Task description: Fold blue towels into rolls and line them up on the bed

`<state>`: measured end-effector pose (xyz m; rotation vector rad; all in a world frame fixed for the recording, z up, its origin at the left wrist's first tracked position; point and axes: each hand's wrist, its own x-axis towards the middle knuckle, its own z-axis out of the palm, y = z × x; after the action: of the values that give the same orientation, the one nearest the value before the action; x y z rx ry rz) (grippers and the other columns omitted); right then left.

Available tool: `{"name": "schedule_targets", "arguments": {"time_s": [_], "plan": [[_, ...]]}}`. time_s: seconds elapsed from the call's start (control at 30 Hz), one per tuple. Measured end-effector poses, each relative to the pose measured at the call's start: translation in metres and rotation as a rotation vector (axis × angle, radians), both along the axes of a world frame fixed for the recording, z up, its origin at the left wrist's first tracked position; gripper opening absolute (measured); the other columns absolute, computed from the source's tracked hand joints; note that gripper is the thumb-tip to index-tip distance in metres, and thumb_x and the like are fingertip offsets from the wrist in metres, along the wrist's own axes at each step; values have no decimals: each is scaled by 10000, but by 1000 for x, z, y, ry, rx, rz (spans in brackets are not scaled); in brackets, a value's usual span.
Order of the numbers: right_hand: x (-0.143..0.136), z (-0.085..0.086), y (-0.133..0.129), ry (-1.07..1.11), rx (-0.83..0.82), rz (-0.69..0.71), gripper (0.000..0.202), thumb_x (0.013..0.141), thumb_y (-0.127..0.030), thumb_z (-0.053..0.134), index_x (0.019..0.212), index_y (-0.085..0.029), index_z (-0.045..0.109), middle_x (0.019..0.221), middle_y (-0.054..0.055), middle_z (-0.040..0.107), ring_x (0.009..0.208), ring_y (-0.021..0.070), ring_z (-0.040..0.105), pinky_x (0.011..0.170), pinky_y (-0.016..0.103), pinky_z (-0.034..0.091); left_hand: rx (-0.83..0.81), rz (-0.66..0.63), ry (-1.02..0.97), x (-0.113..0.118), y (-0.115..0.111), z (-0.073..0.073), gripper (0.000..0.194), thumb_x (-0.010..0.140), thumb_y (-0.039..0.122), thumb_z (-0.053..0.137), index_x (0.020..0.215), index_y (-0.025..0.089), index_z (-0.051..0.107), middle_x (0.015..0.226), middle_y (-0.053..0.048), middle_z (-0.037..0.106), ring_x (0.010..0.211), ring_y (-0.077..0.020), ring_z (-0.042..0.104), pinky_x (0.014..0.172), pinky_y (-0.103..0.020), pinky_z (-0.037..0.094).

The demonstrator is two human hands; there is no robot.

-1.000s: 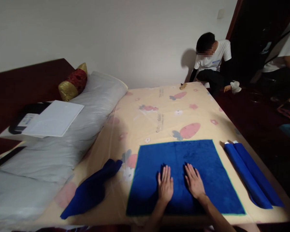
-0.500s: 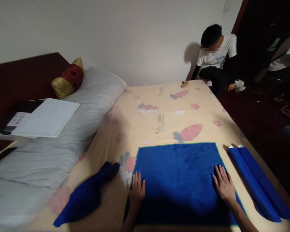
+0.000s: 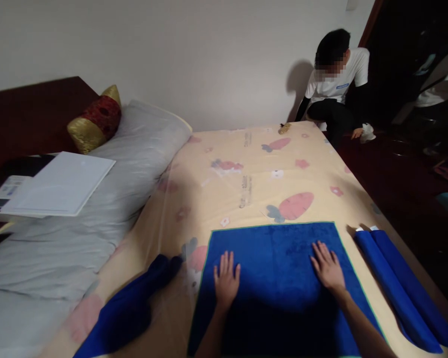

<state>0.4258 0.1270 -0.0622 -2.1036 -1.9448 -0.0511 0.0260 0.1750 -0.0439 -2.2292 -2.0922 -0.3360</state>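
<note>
1. Blue cloth (image 3: 276, 258) lies spread flat on the bed (image 3: 254, 154).
2. Left hand (image 3: 227, 284): palm down over its left part, fingers extended, grasping nothing.
3. Right hand (image 3: 329, 271): likewise, nearer its right edge, apparently touching.
4. Two blue rolls (image 3: 395, 291) lie just beside it.

A bedroom — printed sheet (image 3: 205, 204), grey bedding (image 3: 134, 144), seemingly a headboard (image 3: 30, 112).
</note>
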Motion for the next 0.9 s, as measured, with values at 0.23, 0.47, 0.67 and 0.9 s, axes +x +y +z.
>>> {"name": "schedule_targets", "arguments": {"time_s": [0.23, 0.47, 0.67, 0.9], "plan": [[12, 1, 4, 2, 99, -66, 635, 986, -497, 210, 1501, -141, 316, 1548, 113, 275, 1443, 259, 252, 1167, 473, 198, 55, 19, 8, -15, 12, 9, 543, 1014, 328, 209, 1535, 186, 153, 1541, -108, 320, 1424, -232, 304, 1182, -528, 95], [-130, 15, 93, 88, -48, 429, 529, 992, -328, 264, 1513, -238, 276, 1544, 38, 291, 1438, 175, 270, 1155, 376, 235, -52, -436, -51, 111, 66, 12, 565, 986, 269, 299, 1534, 231, 167, 1559, -33, 296, 1446, -175, 250, 1179, -420, 225], [23, 8, 87, -12, -46, 63, 605, 976, -524, 228, 1503, -239, 313, 1561, 53, 264, 1446, 222, 244, 1166, 463, 192, -66, 9, 14, -10, 106, 6, 556, 998, 415, 265, 1513, 205, 269, 1561, -83, 283, 1442, -248, 258, 1160, -538, 185], [71, 11, 60, -74, -54, -217, 717, 953, -591, 96, 1540, -190, 193, 1602, 39, 120, 1479, 202, 121, 1193, 452, 115, -41, 30, 29, -49, 103, 5, 602, 1007, 439, 188, 1528, 140, 210, 1582, -94, 227, 1464, -227, 190, 1190, -489, 96]]}}
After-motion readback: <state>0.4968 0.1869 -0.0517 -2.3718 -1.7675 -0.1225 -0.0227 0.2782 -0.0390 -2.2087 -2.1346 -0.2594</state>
